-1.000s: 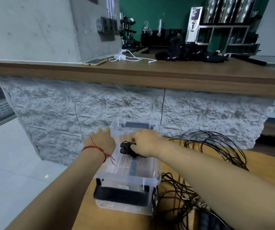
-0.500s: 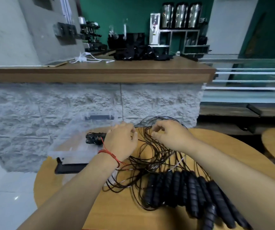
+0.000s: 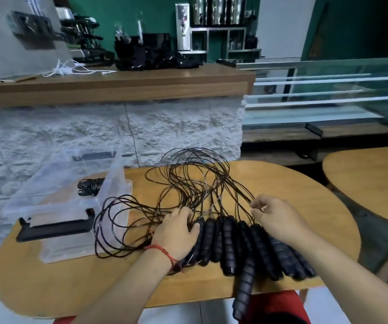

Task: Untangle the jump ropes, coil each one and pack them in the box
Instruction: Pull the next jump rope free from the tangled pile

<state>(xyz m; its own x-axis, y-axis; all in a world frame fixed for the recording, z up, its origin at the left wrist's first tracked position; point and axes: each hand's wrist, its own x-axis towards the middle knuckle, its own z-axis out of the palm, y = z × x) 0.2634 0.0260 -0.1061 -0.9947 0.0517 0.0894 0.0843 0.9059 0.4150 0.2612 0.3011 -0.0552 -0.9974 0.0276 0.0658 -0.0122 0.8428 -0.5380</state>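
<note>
We see the left hand [image 3: 176, 232] palm down, wrist straight, its fingers curled into the cords [image 3: 188, 183] where they meet the leftmost handles [image 3: 235, 244]. The right hand [image 3: 274, 216] is raised just above the row, knuckles up, thumb and forefinger pinching a few cords. The two hands are apart. The black handles lie side by side along the near edge of the worktop [image 3: 293, 190], and one of them overhangs it. The clear box [image 3: 66, 195] stands at the left edge, with one coiled rope [image 3: 90, 187] inside.
</note>
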